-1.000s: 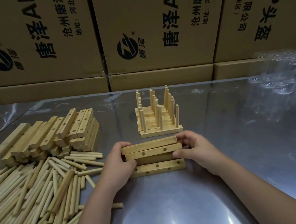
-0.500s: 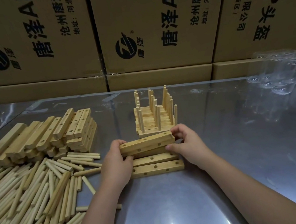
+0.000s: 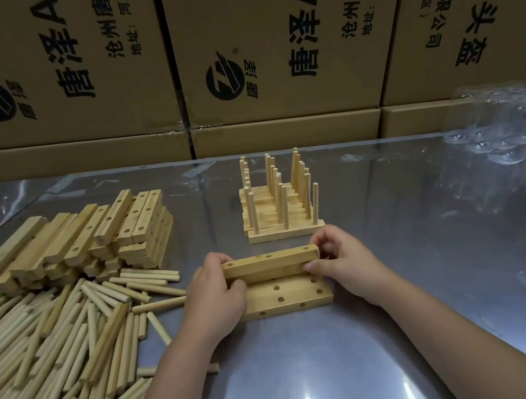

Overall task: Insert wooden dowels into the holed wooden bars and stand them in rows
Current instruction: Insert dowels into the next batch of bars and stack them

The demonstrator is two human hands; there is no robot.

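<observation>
Gripping the upper holed bar [image 3: 269, 260], left hand [image 3: 214, 297] and right hand [image 3: 344, 264] are pinching its ends; best setting it down holes-up, flush against the flat bars [image 3: 292, 299].

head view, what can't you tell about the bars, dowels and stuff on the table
Head view:
held bars: count unclear; left hand and right hand cover the ends.
finished rows: back ones hidden by those in front.
dowel pile: cut off by left edge.
clear items: too blurred to name.
</observation>
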